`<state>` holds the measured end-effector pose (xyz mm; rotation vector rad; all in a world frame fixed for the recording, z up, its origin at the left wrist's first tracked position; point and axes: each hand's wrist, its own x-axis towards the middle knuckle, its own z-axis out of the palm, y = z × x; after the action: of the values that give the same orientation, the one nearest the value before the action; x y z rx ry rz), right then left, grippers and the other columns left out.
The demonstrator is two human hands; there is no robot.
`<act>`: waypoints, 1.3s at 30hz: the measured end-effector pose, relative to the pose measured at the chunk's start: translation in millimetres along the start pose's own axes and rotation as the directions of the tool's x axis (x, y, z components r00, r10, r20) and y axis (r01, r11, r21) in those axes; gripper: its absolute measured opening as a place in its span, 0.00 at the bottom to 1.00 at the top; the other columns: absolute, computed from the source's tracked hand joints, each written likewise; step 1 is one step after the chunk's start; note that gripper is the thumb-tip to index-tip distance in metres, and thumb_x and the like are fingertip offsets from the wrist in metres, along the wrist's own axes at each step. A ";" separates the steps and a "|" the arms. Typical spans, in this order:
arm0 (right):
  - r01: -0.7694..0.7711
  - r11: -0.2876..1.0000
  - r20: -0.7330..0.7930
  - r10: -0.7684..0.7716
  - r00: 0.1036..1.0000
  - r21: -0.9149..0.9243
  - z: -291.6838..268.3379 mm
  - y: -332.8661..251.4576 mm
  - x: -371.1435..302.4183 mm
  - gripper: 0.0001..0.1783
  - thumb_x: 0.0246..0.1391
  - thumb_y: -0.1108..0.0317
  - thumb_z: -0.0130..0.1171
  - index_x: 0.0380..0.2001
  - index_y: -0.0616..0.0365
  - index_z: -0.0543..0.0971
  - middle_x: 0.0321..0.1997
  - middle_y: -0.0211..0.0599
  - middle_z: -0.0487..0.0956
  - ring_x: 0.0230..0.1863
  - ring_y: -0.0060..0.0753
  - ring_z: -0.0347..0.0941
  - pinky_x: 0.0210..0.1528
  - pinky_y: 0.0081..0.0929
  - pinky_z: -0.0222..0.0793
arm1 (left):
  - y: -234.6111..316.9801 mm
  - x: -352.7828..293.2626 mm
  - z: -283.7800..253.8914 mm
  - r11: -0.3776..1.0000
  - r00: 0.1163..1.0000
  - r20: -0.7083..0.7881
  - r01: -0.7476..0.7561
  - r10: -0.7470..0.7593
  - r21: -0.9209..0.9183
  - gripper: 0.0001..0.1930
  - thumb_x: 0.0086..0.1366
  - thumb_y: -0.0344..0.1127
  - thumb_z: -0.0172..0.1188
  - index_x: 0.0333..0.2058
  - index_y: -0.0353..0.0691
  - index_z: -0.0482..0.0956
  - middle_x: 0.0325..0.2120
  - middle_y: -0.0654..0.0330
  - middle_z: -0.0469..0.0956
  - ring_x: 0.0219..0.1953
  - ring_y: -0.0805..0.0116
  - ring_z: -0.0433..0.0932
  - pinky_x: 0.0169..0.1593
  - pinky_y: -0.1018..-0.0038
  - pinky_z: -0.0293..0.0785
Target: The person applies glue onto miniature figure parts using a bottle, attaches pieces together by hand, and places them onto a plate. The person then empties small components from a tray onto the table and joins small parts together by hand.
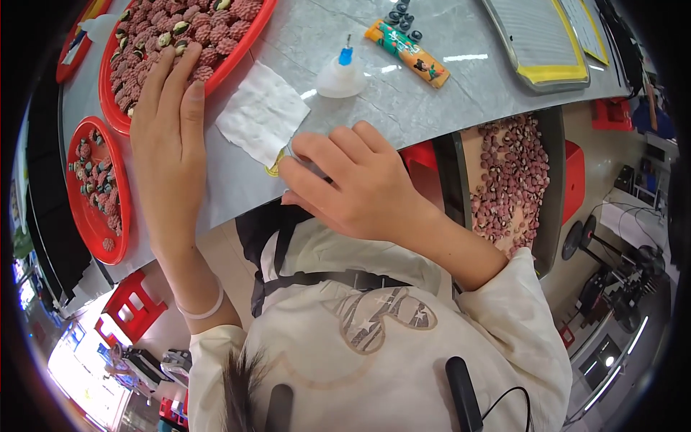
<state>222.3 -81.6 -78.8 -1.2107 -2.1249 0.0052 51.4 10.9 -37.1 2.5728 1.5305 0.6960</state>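
My left hand (170, 155) reaches into a large red tray (248, 45) at the far left, its fingers stretched out and their tips on small pink, bumpy pieces (155, 39). Some of these pieces show dark and cream parts. At the table's near edge, my right hand (353, 183) is curled closed beside a white tissue (260, 111). Whatever its fingers hold is hidden. By its fingertips lies a small yellow round item (274, 167), partly covered.
A smaller red tray (124, 194) with similar pieces stands at left. Behind my right hand are a white squeeze bottle (341, 78) with a blue tip, an orange-green tube (410, 54) and small dark pieces (403, 18). A dark drawer (551, 194) holds many pink pieces.
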 end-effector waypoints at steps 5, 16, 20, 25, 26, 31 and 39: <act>-0.005 1.000 0.000 0.005 1.000 -0.014 3.0 -1.6 -0.9 0.19 0.35 0.58 0.59 0.34 0.51 0.71 0.33 0.28 0.68 0.25 0.26 0.61 0.28 0.24 0.53 | 1.9 -5.9 -0.3 1.000 0.999 -0.033 -0.018 0.018 -0.008 0.16 0.64 0.40 0.40 0.46 0.43 0.70 0.49 0.56 0.65 0.52 0.58 0.63 0.53 0.69 0.56; -0.028 1.000 0.032 0.028 0.999 0.002 -0.5 -3.2 2.3 0.19 0.37 0.58 0.58 0.35 0.50 0.71 0.33 0.28 0.67 0.27 0.27 0.62 0.29 0.24 0.53 | -10.0 -3.0 -25.6 0.977 0.994 -0.012 0.105 -0.109 -0.186 0.06 0.57 0.29 0.51 0.33 0.36 0.75 0.34 0.60 0.74 0.38 0.69 0.73 0.44 0.77 0.65; -0.120 0.982 0.056 0.113 0.992 0.143 -6.8 -5.6 6.3 0.17 0.37 0.60 0.59 0.33 0.52 0.71 0.32 0.29 0.67 0.28 0.29 0.63 0.29 0.24 0.55 | -22.5 3.0 -29.3 0.921 0.959 0.037 0.282 -0.283 -0.268 0.05 0.57 0.30 0.52 0.31 0.36 0.74 0.32 0.61 0.75 0.33 0.74 0.73 0.41 0.79 0.66; -0.184 0.838 -0.107 0.275 0.955 0.513 -20.6 7.5 5.7 0.14 0.35 0.75 0.61 0.28 0.55 0.70 0.33 0.35 0.67 0.29 0.26 0.63 0.30 0.20 0.57 | -19.9 -2.6 -31.4 0.655 0.909 -0.080 0.231 -0.409 -0.720 0.08 0.59 0.31 0.51 0.34 0.32 0.72 0.32 0.58 0.74 0.33 0.72 0.73 0.38 0.80 0.68; -0.314 0.800 -0.106 0.421 0.901 0.511 -26.2 9.9 1.8 0.16 0.36 0.77 0.60 0.30 0.56 0.67 0.36 0.36 0.65 0.31 0.23 0.61 0.32 0.18 0.58 | -14.1 -8.5 -28.0 0.566 0.929 -0.045 0.185 -0.367 -0.804 0.09 0.59 0.30 0.51 0.36 0.31 0.70 0.35 0.54 0.73 0.35 0.69 0.74 0.39 0.78 0.69; -0.382 0.761 -0.174 0.535 0.827 0.524 -27.9 26.5 22.7 0.23 0.39 0.79 0.59 0.40 0.59 0.63 0.40 0.38 0.68 0.36 0.24 0.64 0.38 0.18 0.59 | 15.2 -39.7 -5.0 -0.079 0.962 0.183 0.170 -0.203 -0.982 0.11 0.54 0.28 0.56 0.36 0.32 0.68 0.39 0.49 0.69 0.38 0.65 0.72 0.38 0.77 0.70; -0.449 0.439 0.074 0.645 0.760 0.778 -27.1 22.5 32.5 0.21 0.49 0.66 0.55 0.44 0.66 0.65 0.34 0.40 0.73 0.34 0.26 0.71 0.36 0.21 0.66 | 26.3 -38.4 4.2 -0.361 0.907 0.384 0.304 -0.175 -0.882 0.12 0.55 0.28 0.56 0.38 0.30 0.68 0.37 0.49 0.71 0.36 0.66 0.74 0.37 0.78 0.73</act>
<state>243.6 -52.6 -47.2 -1.2050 -1.1562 0.9341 59.2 -34.2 -46.7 0.7599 0.6031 1.0541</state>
